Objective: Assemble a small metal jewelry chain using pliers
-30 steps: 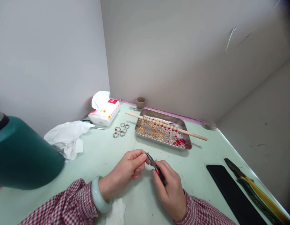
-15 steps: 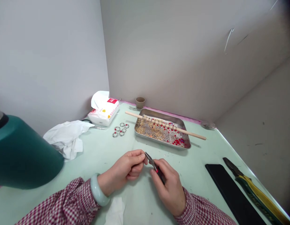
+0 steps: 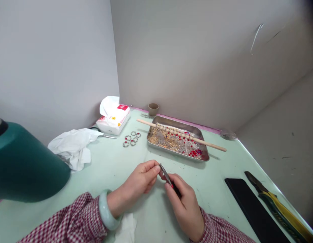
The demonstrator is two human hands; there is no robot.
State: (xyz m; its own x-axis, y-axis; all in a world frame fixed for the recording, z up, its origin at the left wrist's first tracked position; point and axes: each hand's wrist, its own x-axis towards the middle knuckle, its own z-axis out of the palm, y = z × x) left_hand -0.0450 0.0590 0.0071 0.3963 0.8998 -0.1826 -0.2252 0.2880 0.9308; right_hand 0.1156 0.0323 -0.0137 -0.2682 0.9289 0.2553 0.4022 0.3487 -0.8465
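Over the pale green table (image 3: 113,165), my left hand (image 3: 138,180) pinches something tiny that I cannot make out. Its fingertips meet the jaws of small pliers (image 3: 168,177). My right hand (image 3: 184,206) is wrapped round the handles of those pliers, whose tip points up and to the left. A pale green bangle (image 3: 107,211) sits on my left wrist. Beyond the hands lies a metal tray (image 3: 204,138) of gold and red beads, with a wooden stick (image 3: 212,145) threaded with beads across it. Several finished bead rings (image 3: 131,138) lie left of the tray.
A large teal bottle (image 3: 25,165) looms at the near left. Crumpled white cloth (image 3: 73,145), a tissue pack (image 3: 113,118) and a small cup (image 3: 153,108) sit toward the back wall. A black slab (image 3: 252,206) and yellow-handled pliers (image 3: 275,206) lie at the right. A tissue (image 3: 126,229) lies under my left arm.
Both hands have stayed together over the table with only slight shifts. The view has drifted a little. The pinch and the grip on the pliers are the same.
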